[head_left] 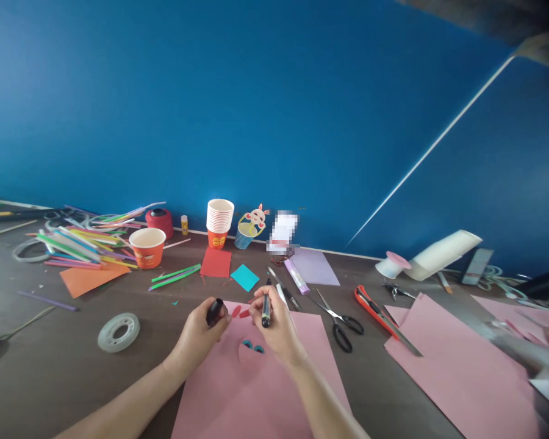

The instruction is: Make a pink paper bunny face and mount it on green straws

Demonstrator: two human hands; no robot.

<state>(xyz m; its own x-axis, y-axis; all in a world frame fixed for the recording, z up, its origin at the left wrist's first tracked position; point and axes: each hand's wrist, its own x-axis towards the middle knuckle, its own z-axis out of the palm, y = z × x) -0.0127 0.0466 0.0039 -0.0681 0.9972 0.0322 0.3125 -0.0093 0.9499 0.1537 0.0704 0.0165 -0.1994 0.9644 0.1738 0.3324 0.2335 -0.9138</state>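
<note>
Over the far half of the large pink sheet [265, 405], seen from the head camera, both hands work close together. The left hand [199, 332] pinches a short black cylinder [215, 312] between thumb and fingers; it looks like a marker cap, though the grip hides part of it. The right hand [279, 326] pinches a marker [266, 312] much as one holds a pen, above the sheet, its blunt black end towards the person — which end carries the nib I cannot tell. Holding the two apart probably keeps ink off the paper.

On the sheet, nearer the person than the fingertips, lies a rounded pink cutout [251, 361], likely set there so that it stays in easy sight. Small red paper pieces [244, 314] show between the hands; whether they are held or lying down is unclear.

Just right of the sheet, black-handled scissors [343, 332] lie with their loops towards the person, presumably for a quick grab; a clear tape roll [119, 333] lies flat to its left. Beyond its far edge rests a purple glue stick [297, 276].

As for looks, the marker is slim and black with a pale yellow-green band — the cutout is plain pink, with two blue-rimmed dark eyes [258, 349] along its upper edge.
</note>
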